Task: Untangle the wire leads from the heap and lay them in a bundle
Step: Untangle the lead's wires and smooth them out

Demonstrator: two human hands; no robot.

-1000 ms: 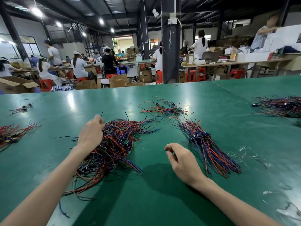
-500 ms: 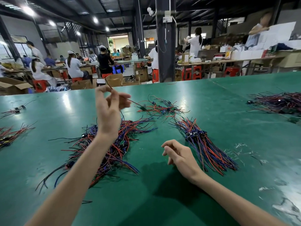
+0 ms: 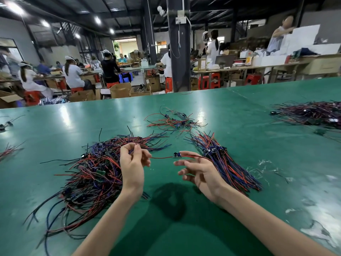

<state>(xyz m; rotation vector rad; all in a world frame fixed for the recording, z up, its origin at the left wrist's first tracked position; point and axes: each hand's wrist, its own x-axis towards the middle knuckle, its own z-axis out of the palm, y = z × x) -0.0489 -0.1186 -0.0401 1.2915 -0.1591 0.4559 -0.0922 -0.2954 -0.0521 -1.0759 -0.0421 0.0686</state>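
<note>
Red wire lead [image 3: 162, 157] stretches between both hands above the green worktop [image 3: 184, 228]. The left hand [image 3: 132, 163] pinches one end; the right hand [image 3: 201, 170] waits just under it, fingers loosely spread. The heap [image 3: 88, 174] lies at 9 o'clock, the bundle [image 3: 230, 163] at 3 o'clock.

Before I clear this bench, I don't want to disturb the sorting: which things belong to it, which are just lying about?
Job: left hand, right hand, red lead, tangled heap, laid bundle.
Lying about: small far tangle, far-right pile, plastic scraps.
</note>
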